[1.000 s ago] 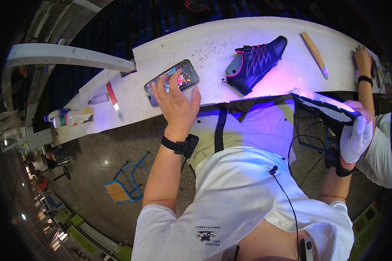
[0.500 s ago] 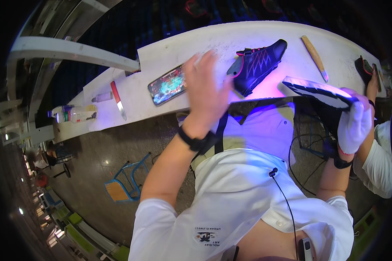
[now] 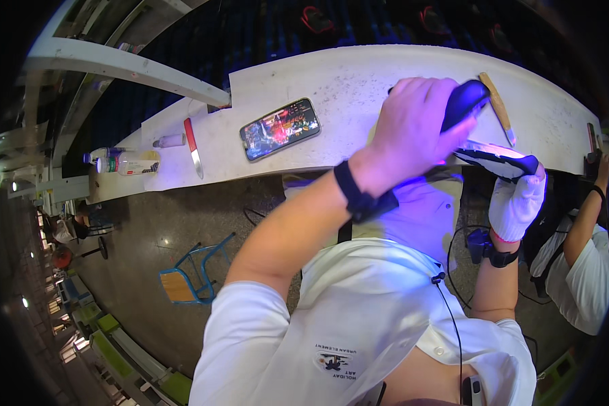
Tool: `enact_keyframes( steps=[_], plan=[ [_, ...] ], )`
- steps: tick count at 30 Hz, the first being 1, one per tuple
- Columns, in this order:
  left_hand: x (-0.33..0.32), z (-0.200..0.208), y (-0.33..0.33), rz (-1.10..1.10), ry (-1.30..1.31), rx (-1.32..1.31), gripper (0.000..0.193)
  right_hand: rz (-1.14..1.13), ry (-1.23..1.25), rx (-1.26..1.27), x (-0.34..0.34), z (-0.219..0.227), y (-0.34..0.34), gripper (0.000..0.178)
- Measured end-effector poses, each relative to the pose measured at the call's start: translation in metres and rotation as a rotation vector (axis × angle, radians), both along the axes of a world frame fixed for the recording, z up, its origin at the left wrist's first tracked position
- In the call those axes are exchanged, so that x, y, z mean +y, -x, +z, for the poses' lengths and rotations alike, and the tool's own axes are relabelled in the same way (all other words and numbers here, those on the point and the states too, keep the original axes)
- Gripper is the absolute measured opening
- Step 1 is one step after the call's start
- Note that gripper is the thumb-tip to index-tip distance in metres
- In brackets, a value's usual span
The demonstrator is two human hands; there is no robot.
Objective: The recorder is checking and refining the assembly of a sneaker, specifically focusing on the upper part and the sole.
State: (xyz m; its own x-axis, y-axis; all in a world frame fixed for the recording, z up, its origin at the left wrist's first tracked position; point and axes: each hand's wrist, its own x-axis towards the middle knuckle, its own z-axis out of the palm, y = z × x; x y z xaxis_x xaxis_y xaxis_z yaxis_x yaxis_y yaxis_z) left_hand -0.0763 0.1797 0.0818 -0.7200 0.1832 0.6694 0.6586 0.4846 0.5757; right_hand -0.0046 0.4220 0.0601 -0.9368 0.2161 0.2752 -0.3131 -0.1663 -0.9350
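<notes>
A dark shoe (image 3: 465, 105) is raised over the bench, its toe toward the far right. My left hand (image 3: 416, 125) is closed over its upper and covers most of it. My right hand (image 3: 517, 206), in a white glove, grips one end of a shoe sole (image 3: 497, 161) that is black with a white inner face. The sole is tilted just beyond the bench's near edge. Shoe and sole come close together; whether they touch I cannot tell.
On the white bench (image 3: 345, 88) lie a wooden-handled knife (image 3: 497, 105), a lit phone (image 3: 281, 128) and a red-handled knife (image 3: 193, 149). Plastic bottles (image 3: 139, 162) lie at the left end. A blue-framed stool (image 3: 179, 284) stands on the floor. Another person's arm (image 3: 585, 223) is at right.
My left hand has moved right from beside the phone and taken hold of the shoe, which lay on the bench. The sole in my right hand has shifted slightly down and is turned a little.
</notes>
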Motion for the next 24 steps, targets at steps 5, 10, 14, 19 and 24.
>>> enact_keyframes(
  steps=[5,10,14,19,24],
  plan=[
    [-0.012,-0.003,-0.040,-0.112,-0.162,-0.081,0.045,0.045,0.122,-0.067,-0.010,0.008,0.012,0.052],
    [-0.015,0.001,-0.053,-0.205,-0.239,-0.055,0.039,0.313,-0.111,0.068,-0.022,0.041,0.011,0.051],
    [-0.019,0.010,-0.058,-0.215,-0.192,0.007,0.033,0.514,-0.033,-0.031,-0.044,0.045,0.008,0.043],
    [-0.032,0.017,-0.073,-0.205,-0.196,-0.072,0.032,0.494,0.156,-0.091,-0.068,0.042,0.005,0.035],
    [-0.027,0.014,-0.098,-0.216,-0.392,-0.249,0.033,0.400,0.139,-0.036,-0.087,0.040,-0.007,0.029]
  ],
)
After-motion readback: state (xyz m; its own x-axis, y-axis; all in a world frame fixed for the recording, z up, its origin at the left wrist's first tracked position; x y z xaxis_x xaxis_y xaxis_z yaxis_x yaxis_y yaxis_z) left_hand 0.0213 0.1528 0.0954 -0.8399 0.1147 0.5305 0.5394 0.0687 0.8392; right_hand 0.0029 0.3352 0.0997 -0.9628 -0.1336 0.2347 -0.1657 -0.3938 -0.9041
